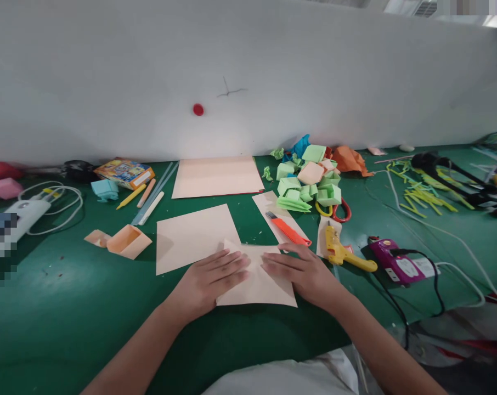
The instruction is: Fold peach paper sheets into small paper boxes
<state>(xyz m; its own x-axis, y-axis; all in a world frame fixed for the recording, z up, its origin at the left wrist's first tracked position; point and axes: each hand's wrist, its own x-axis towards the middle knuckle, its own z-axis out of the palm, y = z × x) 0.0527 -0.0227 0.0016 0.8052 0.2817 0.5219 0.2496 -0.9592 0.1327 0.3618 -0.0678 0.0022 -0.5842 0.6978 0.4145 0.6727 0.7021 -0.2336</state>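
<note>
A pale peach sheet of paper lies on the green table in front of me. My left hand rests flat on its left side with the fingers stretched out. From the other side, my right hand lies over its right part, fingers extended and pointing left. Just behind is a larger peach sheet, partly overlapped by the near one. Beyond my right hand, an orange-red utility knife lies on a narrow strip of peach paper.
At the back right, folded green and peach paper boxes are heaped beside scissors. A yellow glue gun and a purple box with cables lie right. A peach paper box stands left. More peach sheets lie by the wall.
</note>
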